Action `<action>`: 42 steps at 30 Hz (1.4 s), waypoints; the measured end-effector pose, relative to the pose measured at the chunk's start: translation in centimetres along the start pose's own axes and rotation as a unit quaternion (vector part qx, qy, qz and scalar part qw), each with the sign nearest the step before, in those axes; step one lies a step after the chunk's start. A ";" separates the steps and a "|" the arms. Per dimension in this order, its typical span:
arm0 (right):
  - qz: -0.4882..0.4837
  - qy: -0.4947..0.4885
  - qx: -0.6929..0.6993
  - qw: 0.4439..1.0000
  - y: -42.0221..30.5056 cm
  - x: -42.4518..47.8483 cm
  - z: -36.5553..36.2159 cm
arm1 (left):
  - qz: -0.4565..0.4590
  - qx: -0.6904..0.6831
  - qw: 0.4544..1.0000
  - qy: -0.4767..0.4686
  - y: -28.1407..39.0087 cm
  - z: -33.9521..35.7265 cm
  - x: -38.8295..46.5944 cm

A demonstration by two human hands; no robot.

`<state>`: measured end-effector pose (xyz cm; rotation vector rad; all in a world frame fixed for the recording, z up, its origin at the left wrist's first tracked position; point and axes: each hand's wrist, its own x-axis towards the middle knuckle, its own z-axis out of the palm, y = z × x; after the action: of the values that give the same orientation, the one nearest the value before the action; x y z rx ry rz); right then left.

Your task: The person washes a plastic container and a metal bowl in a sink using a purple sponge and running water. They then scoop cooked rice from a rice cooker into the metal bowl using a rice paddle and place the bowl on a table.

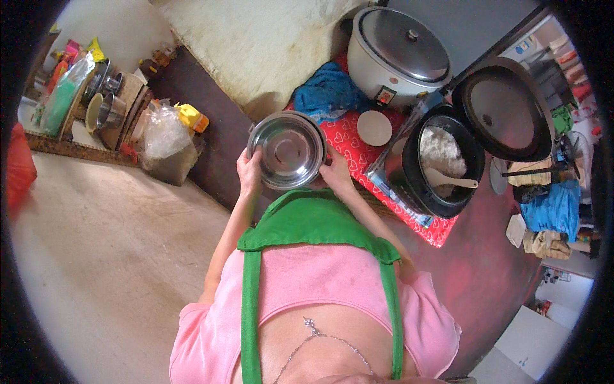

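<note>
A shiny stainless steel bowl (287, 149) is held in front of my chest, its inside facing up. A second metal rim (314, 123) shows behind it on the right, perhaps another bowl nested beneath. My left hand (250, 170) grips the left side with the thumb over the rim. On the other side my right hand (337, 169) holds the lower right edge, its fingers partly hidden. To the right stands an open black container (407, 185) with white powder (441, 151) inside, and a pale scoop (448, 178) rests on the powder.
A red heart-print cloth (348, 149) covers the table, where a large rice cooker (395, 62), a blue towel (331, 91) and a small white dish (374, 128) sit. A dark lid (503, 110) leans open behind the container. Leftward are shelves with metal pots (111, 110) and plastic bags (165, 129).
</note>
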<state>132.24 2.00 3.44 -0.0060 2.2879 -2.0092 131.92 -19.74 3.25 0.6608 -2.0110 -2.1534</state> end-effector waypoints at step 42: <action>0.103 -0.068 0.091 0.988 2.2 31.9 41.3 | -0.136 -0.222 0.936 0.235 3.6 -40.6 26.0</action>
<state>103.68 -40.68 -6.16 0.0986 1.9328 -2.0333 123.75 -67.27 -0.09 1.2791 -1.1971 -2.1974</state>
